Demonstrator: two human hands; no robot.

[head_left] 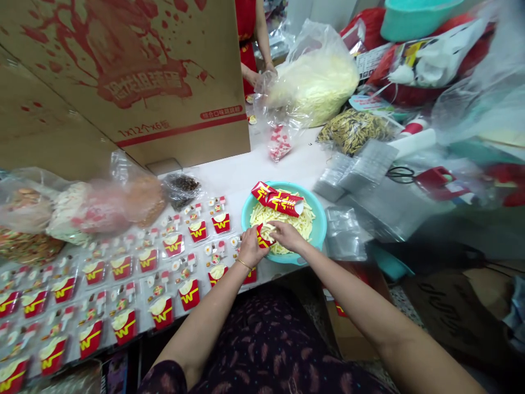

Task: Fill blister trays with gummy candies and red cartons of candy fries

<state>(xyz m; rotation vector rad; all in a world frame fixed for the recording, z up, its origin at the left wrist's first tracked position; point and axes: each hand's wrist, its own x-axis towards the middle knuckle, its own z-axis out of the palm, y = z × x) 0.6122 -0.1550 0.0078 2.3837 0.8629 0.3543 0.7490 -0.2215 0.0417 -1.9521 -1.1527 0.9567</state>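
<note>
Over the near side of a turquoise basin [322, 230], my left hand [251, 249] grips a small red fry box [262, 236] with yellow print. At the mouth of that box the fingers of my right hand [286, 235] are pinched around pale toy fries [267, 232]. More pale fries [305, 223] fill the basin. Stacked, flattened red fry boxes [279, 201] lie on top of them toward the back. Left of the basin, filled fry boxes [221, 222] sit in rows in clear packs with tiny toy foods.
A large cardboard carton [172, 82] stands at the back left. Bags of small parts [143, 197] sit in front of it. Behind the basin is a big bag of pale pieces [315, 82]; clear plastic packs [346, 232] lie to its right. Another person's arm [263, 38] reaches in at the back.
</note>
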